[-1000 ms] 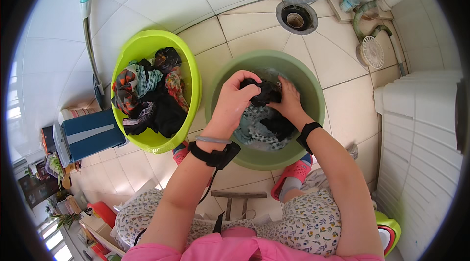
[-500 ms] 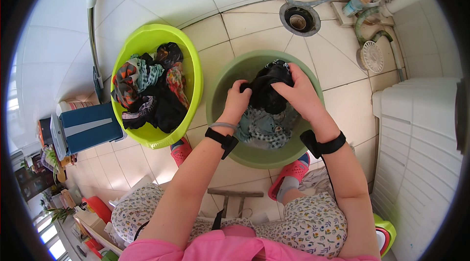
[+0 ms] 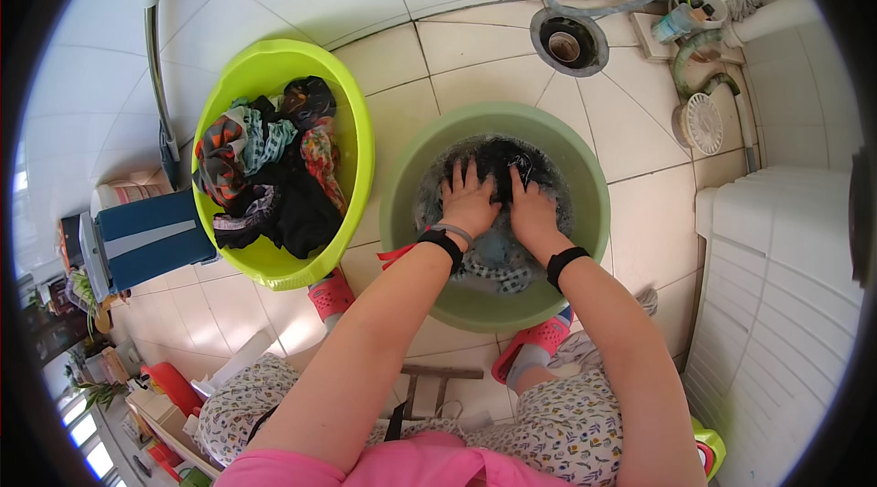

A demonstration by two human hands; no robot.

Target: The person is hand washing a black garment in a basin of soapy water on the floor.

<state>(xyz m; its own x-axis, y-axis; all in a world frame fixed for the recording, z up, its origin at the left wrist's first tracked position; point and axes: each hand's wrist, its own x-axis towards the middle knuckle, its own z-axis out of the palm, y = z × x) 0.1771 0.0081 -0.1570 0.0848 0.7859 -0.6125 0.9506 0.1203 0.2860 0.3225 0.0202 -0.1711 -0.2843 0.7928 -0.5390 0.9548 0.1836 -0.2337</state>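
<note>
Inside the olive-green basin [image 3: 585, 158] lies a black garment [image 3: 501, 154], down in sudsy water. My left hand [image 3: 470, 201] rests flat on it with fingers spread. Beside it, my right hand [image 3: 533, 213] presses on the same garment; its fingers stretch forward and the tips are partly under water. Nearer to me, a light blue-green checked cloth [image 3: 507, 279] sits in the water below my wrists. To the left stands a lime-green tub [image 3: 358, 121] holding a heap of dark and patterned clothes [image 3: 297, 199].
A floor drain [image 3: 566, 47] with a grey hose [image 3: 585, 10] lies beyond the basin. On the right is a white ribbed plastic unit [image 3: 786, 277]. A blue box [image 3: 153, 238] and a mop handle [image 3: 155, 39] are at the left. Pink clogs [image 3: 539, 341] flank the basin.
Both hands have gone down into the basin with the black garment, which was held bunched up above the water. The fingers have opened from their grip and now lie spread on it.
</note>
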